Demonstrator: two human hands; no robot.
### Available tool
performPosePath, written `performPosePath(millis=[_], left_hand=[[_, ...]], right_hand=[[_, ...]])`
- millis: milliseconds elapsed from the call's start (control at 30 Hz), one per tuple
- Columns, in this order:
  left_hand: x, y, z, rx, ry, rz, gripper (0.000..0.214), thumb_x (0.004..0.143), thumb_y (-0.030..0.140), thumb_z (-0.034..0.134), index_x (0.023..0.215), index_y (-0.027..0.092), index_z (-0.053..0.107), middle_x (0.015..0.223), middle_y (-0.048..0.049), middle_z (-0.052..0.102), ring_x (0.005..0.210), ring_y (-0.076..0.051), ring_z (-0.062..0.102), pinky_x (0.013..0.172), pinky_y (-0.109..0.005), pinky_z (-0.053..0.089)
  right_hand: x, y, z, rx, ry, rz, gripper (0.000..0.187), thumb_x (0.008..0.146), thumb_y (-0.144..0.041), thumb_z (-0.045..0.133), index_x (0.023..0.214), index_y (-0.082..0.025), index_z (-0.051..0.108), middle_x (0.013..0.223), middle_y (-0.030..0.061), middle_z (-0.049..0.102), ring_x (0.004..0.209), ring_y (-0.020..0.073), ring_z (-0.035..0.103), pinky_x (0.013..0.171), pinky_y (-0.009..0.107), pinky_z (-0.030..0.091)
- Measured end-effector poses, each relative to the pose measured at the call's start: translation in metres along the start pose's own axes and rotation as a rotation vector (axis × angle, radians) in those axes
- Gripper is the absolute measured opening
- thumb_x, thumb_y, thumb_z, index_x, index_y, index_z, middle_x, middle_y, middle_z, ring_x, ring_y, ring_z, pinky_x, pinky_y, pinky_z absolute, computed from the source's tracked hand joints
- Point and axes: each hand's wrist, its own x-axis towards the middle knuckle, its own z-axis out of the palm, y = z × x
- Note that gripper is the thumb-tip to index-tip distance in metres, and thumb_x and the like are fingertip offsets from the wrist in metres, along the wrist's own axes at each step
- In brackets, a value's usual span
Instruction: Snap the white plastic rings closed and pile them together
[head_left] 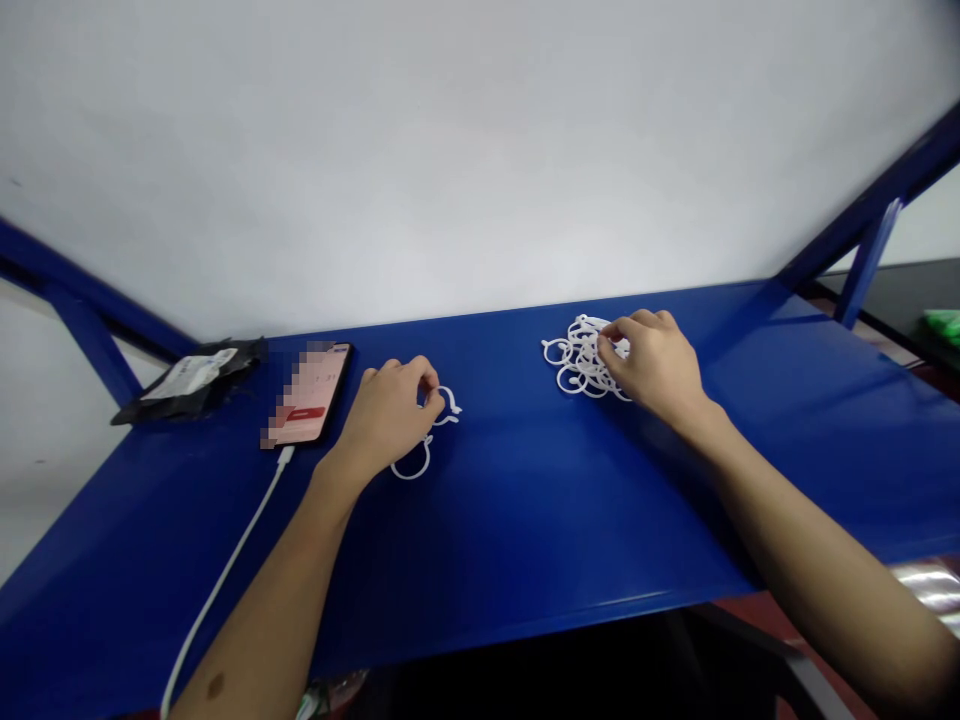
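Left hand curled down on the worktop, fingertips pinched on a small white plastic ring piece at its right edge. A second loose white ring lies just below the hand, touching or nearly touching it; whether the two are joined is hard to tell, the hand covers the link. Right hand rests at the right side of a tangled pile of white rings, fingers bent, tips pinched into the pile on what looks like a single ring.

Step in hand, as judged: one piece held ready at left while the right picks another from the pile. The next move calls for a fine pinch to free one ring without dragging the rest along.

Rings are thin, glossy, open-loop plastic with small hooks or tabs; light, springy, prone to snagging. Worktop is smooth blue painted metal, slightly shiny. Left of the left hand lies a phone, screen lit, white cable trailing toward the near edge. Further left, a crumpled black plastic bag with a white label.
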Motion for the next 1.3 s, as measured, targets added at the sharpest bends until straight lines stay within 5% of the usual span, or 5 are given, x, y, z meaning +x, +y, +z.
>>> performPosePath(millis=[267, 467, 700, 933, 1300], left_hand=[[-0.003, 0.014, 0.002, -0.348, 0.051, -0.072, 0.009, 0.086, 0.028, 0.060, 0.082, 0.021, 0.057, 0.075, 0.0011, 0.066, 0.066, -0.014, 0.058, 0.063, -0.029, 0.043], [-0.009, 0.033, 0.014, -0.468, 0.132, -0.055, 0.012, 0.086, 0.027, 0.059, 0.076, 0.021, 0.054, 0.069, 0.0033, 0.063, 0.063, -0.012, 0.058, 0.061, -0.026, 0.043], [-0.018, 0.048, 0.027, -0.349, 0.283, -0.024, 0.014, 0.083, 0.024, 0.057, 0.072, 0.021, 0.049, 0.067, 0.0033, 0.061, 0.062, -0.014, 0.056, 0.065, -0.030, 0.042], [-0.020, 0.051, 0.022, -0.481, -0.042, 0.077, 0.025, 0.086, 0.030, 0.058, 0.067, 0.020, 0.046, 0.059, 0.0065, 0.053, 0.053, -0.010, 0.047, 0.056, -0.025, 0.036], [-0.012, 0.037, 0.024, -0.698, -0.146, 0.129, 0.044, 0.094, 0.054, 0.053, 0.069, 0.018, 0.057, 0.061, 0.0049, 0.056, 0.055, -0.009, 0.047, 0.055, -0.022, 0.036]], right_hand=[[-0.013, -0.028, -0.006, 0.189, 0.085, -0.175, 0.024, 0.098, -0.030, 0.049, 0.093, -0.018, 0.069, 0.091, 0.0106, 0.067, 0.086, 0.0260, 0.053, 0.079, 0.041, 0.045], [-0.037, -0.069, -0.008, 0.634, -0.164, -0.384, 0.025, 0.097, -0.041, 0.056, 0.103, -0.019, 0.066, 0.096, 0.0072, 0.068, 0.088, 0.0219, 0.058, 0.083, 0.039, 0.048], [-0.045, -0.083, -0.003, 0.952, -0.338, -0.178, 0.017, 0.093, -0.035, 0.063, 0.085, -0.020, 0.063, 0.082, 0.0010, 0.066, 0.078, 0.0153, 0.060, 0.075, 0.030, 0.047], [-0.044, -0.081, 0.003, 1.114, -0.364, 0.075, 0.016, 0.098, -0.035, 0.054, 0.097, -0.021, 0.060, 0.085, 0.0003, 0.069, 0.076, 0.0134, 0.064, 0.072, 0.027, 0.049], [-0.047, -0.079, -0.001, 0.984, -0.373, -0.193, 0.015, 0.099, -0.031, 0.054, 0.099, -0.019, 0.063, 0.078, -0.0002, 0.065, 0.068, 0.0111, 0.058, 0.061, 0.023, 0.044]])
